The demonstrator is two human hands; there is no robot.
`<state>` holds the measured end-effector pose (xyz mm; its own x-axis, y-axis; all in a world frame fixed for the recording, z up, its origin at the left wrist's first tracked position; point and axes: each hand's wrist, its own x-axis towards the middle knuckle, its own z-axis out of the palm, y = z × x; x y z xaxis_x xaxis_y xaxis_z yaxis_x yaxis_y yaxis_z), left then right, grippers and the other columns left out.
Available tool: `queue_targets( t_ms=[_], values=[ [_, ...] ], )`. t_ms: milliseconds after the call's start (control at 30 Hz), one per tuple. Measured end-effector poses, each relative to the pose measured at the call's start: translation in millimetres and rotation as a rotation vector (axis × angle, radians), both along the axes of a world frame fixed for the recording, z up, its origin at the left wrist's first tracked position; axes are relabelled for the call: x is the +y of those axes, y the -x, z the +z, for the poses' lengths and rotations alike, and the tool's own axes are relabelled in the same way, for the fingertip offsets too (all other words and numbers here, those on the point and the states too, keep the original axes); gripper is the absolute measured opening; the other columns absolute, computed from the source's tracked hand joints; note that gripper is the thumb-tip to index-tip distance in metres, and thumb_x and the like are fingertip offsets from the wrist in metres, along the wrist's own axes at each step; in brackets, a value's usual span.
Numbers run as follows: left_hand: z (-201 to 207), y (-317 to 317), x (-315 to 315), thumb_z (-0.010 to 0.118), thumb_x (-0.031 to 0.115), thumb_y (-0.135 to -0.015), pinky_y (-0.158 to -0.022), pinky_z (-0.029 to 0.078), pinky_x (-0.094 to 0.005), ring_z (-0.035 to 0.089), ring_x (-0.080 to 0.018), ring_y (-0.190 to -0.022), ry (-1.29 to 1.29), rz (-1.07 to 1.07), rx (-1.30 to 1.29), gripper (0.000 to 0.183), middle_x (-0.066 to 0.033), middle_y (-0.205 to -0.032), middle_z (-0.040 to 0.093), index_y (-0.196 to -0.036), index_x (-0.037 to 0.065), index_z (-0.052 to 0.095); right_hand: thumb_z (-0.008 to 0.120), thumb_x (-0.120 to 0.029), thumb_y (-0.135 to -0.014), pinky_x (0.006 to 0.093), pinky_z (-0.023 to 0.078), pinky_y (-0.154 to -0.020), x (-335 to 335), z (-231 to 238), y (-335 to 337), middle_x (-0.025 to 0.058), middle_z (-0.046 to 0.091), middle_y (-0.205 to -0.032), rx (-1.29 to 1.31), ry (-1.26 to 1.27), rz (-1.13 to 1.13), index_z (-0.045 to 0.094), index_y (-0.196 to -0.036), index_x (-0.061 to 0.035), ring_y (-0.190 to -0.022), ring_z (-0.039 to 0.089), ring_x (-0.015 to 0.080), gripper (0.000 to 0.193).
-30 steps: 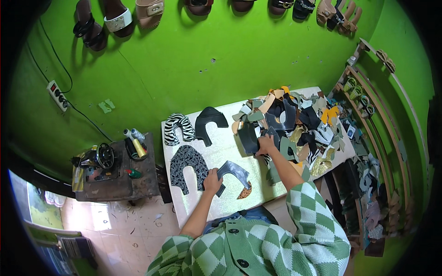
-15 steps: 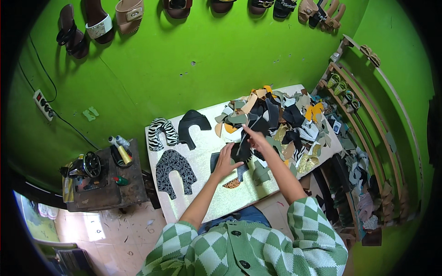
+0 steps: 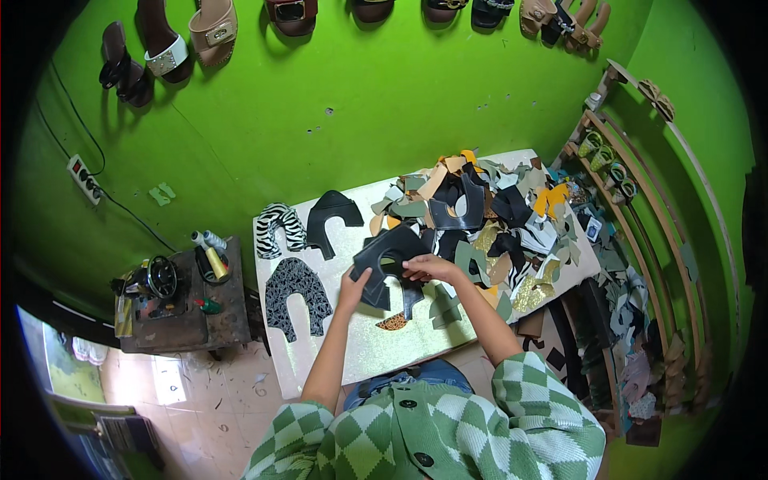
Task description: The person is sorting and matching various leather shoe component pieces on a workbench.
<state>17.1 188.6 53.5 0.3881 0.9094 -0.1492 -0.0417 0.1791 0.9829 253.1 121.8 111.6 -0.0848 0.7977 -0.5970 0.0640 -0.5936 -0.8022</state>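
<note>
The left grip (image 3: 351, 293) and the right grip (image 3: 430, 268) are both closed on the black curved material (image 3: 382, 250), which is above the surface (image 3: 352, 352) near the spotted piece (image 3: 393, 322), probably pinched from two sides because such a soft sheet would otherwise bend.

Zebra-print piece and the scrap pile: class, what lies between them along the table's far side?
In the head view, a black arch-shaped piece lies between the zebra-print piece and scrap pile, then a strip of tabletop.
</note>
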Motion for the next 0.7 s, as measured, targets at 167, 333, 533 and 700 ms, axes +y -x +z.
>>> queue_targets(
  t_ms=[167, 333, 533, 700],
  values=[
    [6, 42, -4, 0.066, 0.012, -0.082, -0.074, 0.048, -0.0256, 0.060, -0.0121, -0.081, 0.173, 0.190, -0.118, 0.028, -0.0059, -0.095, 0.064, -0.106, 0.000, 0.058, 0.074, -0.034, -0.070, 0.0296, 0.047, -0.078, 4, -72, 0, 0.0097, 0.064, -0.092, -0.486, -0.250, 0.026, 0.056, -0.104, 0.0011, -0.086, 0.060, 0.0204, 0.053],
    [2, 78, -18, 0.066, 0.011, -0.080, -0.077, 0.049, -0.0281, 0.061, -0.0151, -0.087, 0.266, 0.335, -0.127, 0.033, -0.0069, -0.099, 0.063, -0.110, 0.002, 0.055, 0.082, -0.026, -0.060, 0.0398, 0.042, -0.089, -1, -87, 46, 0.0242, 0.042, -0.118, -0.945, -0.223, -0.091, 0.045, -0.114, -0.0002, -0.106, 0.047, 0.0388, 0.071],
    [-16, 117, -29, 0.062, 0.010, -0.082, -0.079, 0.051, -0.0331, 0.062, -0.0198, -0.091, 0.388, 0.359, -0.270, 0.036, -0.0089, -0.102, 0.062, -0.116, 0.003, 0.050, 0.072, -0.017, -0.071, 0.0411, 0.048, -0.078, 1, -93, 68, 0.0253, 0.061, -0.092, -0.843, -0.328, -0.078, 0.047, -0.109, 0.0039, -0.088, 0.061, 0.0379, 0.050],
    [-5, 122, -31, 0.061, 0.011, -0.084, -0.077, 0.054, -0.0342, 0.063, -0.0215, -0.092, 0.476, 0.378, -0.385, 0.034, -0.0089, -0.102, 0.063, -0.116, 0.004, 0.050, 0.057, -0.014, -0.082, 0.0403, 0.046, -0.074, 6, -97, 45, 0.0229, 0.062, -0.088, -0.553, -0.601, -0.365, 0.056, -0.100, 0.0013, -0.085, 0.060, 0.0376, 0.023]
  ],
)
